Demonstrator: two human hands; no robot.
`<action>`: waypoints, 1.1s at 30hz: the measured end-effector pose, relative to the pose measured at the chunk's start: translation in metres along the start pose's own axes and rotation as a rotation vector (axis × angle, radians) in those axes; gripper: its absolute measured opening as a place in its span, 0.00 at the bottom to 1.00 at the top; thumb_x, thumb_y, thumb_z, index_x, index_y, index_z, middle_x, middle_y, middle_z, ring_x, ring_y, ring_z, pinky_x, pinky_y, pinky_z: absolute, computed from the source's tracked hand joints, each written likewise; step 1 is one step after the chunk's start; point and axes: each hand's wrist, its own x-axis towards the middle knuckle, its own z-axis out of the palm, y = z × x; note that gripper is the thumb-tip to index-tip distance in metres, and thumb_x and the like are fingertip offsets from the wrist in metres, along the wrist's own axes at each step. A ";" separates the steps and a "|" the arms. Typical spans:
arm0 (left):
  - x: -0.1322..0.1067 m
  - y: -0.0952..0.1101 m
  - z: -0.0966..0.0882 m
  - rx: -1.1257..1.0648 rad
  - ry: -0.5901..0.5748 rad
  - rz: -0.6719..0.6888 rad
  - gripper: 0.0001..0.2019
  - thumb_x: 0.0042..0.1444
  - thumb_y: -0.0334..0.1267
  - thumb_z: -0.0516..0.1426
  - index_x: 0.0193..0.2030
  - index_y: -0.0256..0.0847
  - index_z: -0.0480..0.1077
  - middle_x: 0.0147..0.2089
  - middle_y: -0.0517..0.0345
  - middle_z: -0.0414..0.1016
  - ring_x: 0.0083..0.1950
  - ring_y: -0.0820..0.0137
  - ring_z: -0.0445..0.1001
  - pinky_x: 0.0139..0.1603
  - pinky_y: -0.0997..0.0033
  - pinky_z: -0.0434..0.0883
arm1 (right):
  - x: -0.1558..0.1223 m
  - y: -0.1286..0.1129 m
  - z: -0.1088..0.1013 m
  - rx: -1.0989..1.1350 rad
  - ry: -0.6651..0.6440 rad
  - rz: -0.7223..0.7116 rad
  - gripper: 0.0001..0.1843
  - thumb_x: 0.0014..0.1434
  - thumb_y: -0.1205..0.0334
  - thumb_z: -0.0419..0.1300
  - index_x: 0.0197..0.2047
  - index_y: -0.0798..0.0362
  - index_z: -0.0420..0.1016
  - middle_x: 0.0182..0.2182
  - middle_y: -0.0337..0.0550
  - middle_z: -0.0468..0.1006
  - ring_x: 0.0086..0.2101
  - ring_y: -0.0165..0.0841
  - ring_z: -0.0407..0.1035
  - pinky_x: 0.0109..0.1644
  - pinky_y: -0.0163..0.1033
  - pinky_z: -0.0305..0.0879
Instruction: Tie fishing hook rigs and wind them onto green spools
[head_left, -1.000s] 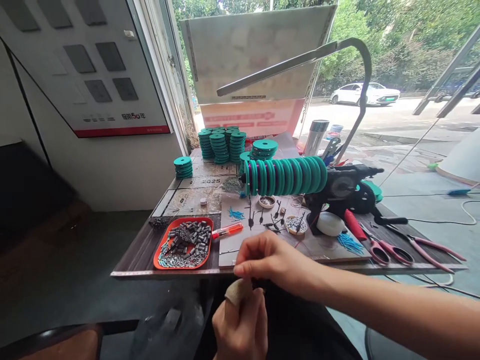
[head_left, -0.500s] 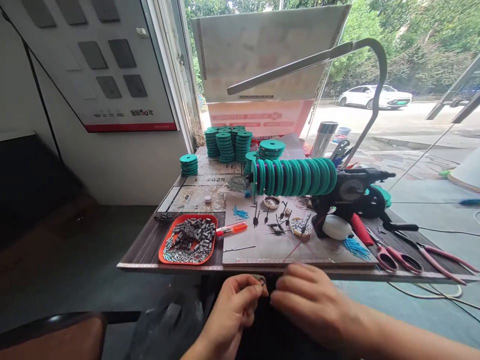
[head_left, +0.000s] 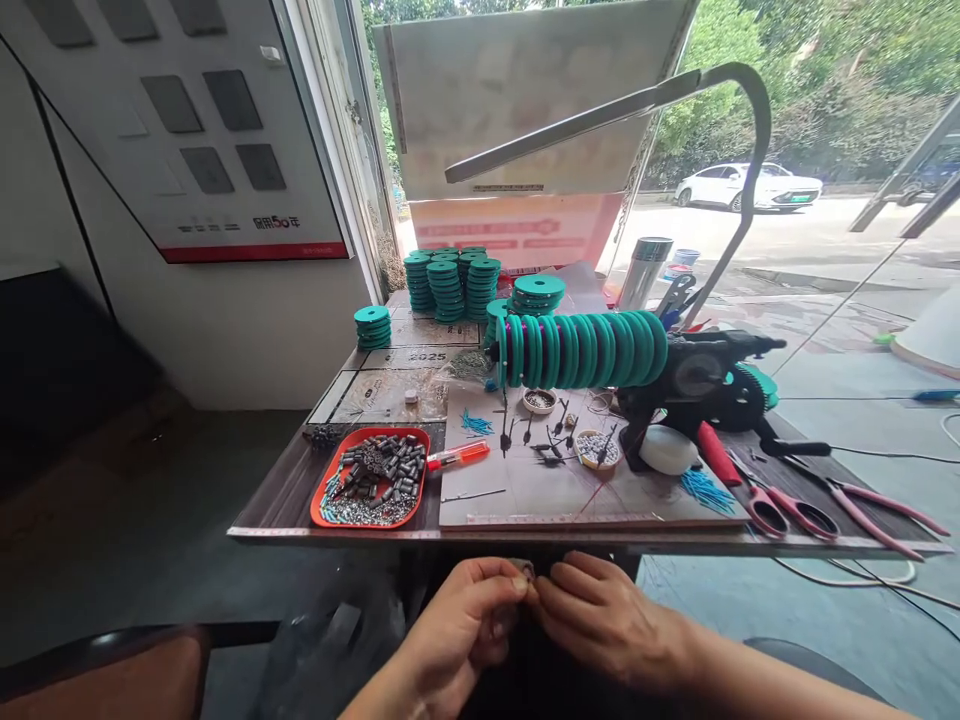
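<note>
Below the table's front edge, my left hand (head_left: 474,612) is closed in a pinch on a tiny item, too small to name, at its thumb and fingertip. Fingers curled, my right hand (head_left: 600,612) meets those fingertips from the right; what it grips, if anything, is hidden. Just beyond both hands lies a light work board (head_left: 525,508). On it are dark float-like pieces with thin stems (head_left: 551,452), a small dish of pale beads (head_left: 598,449), a dish of dark bits (head_left: 539,401) and blue thin strips (head_left: 705,490).
An orange tray (head_left: 315,508) of grey cylinders stands left, beside a red-orange marker (head_left: 459,456). A black winder (head_left: 697,375) carries a row of green spools (head_left: 585,350). Stacked green spools (head_left: 446,290) stand behind. Scissors (head_left: 791,510) and pliers (head_left: 877,505) lie right.
My right hand has moved left and slightly down, so its fingertips now meet the left hand's. The left hand keeps its pinch. The view has shifted slightly.
</note>
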 end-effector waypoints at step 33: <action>0.002 -0.028 0.004 0.606 0.384 1.006 0.07 0.52 0.32 0.55 0.25 0.37 0.72 0.30 0.50 0.72 0.31 0.70 0.70 0.32 0.73 0.64 | 0.085 0.026 -0.044 1.092 -0.162 0.969 0.01 0.49 0.70 0.58 0.27 0.58 0.68 0.22 0.37 0.68 0.24 0.26 0.59 0.28 0.32 0.54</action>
